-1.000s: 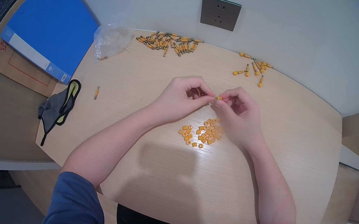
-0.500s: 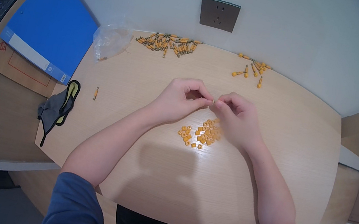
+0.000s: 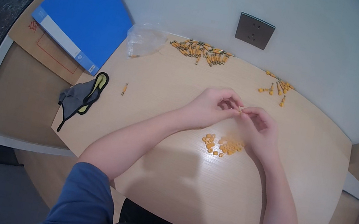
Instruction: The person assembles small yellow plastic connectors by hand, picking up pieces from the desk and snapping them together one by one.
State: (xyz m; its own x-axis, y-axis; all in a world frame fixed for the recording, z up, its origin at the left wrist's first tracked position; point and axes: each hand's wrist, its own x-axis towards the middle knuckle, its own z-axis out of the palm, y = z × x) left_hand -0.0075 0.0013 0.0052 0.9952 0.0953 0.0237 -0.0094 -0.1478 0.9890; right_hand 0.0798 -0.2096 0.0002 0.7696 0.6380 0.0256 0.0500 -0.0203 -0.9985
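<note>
My left hand (image 3: pixel 216 108) and my right hand (image 3: pixel 260 131) meet above the middle of the table, thumbs and fingers pinched together tip to tip. Between the fingertips is something tiny, mostly covered by them; a small yellowish bit shows. Just below the hands lies a loose heap of small orange caps (image 3: pixel 231 146), partly behind my right hand. Several more orange caps (image 3: pixel 209 142) lie at its left. Toward the wall is a pile of orange-sleeved metal bolts (image 3: pixel 200 51). To its right, a smaller group of bolts (image 3: pixel 280 86) has orange caps on the ends.
One orange bolt (image 3: pixel 124 89) lies alone on the left of the wooden table (image 3: pixel 161 185). A crumpled clear plastic bag (image 3: pixel 144 41), a blue binder (image 3: pixel 84 13) and a grey-and-black cloth item with yellow lining (image 3: pixel 84 95) are on the left. A dark wall socket (image 3: pixel 255 31) is behind.
The whole view has shifted, so the table and hands appear farther right. Both hands stay pinched together at the fingertips above the caps. The heaps look unchanged.
</note>
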